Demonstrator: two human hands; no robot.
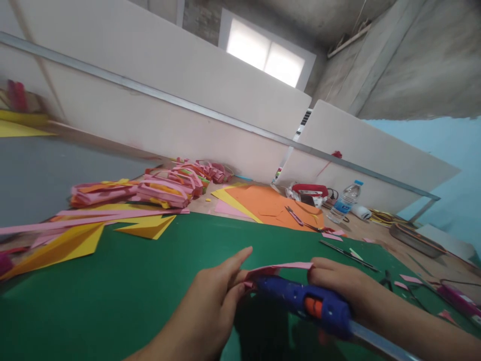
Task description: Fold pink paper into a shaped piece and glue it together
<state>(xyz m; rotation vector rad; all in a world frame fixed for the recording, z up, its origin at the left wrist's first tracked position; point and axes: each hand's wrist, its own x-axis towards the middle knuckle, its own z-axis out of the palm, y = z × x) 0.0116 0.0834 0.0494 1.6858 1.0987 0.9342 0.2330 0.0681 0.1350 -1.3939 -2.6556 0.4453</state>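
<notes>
In the lower middle of the head view, my left hand (214, 296) pinches one end of a pink paper strip (280, 267), its index finger stretched out. My right hand (345, 286) is closed around a blue hot glue gun (300, 301), with a clear glue stick (379, 343) sticking out of its back. The glue gun's nozzle points left, just under the strip near my left fingertips; whether it touches the paper is hidden. The strip's other end meets my right hand's knuckles. Both hands are above a green mat (124, 291).
Pink paper baskets (165, 190) pile up at the back left, behind folded yellow paper (75, 245). Orange sheets (270, 203) carry small snips (294, 215). A water bottle (343, 202) stands back right. Tweezers (349, 254) and pink scraps (411, 279) lie on the right.
</notes>
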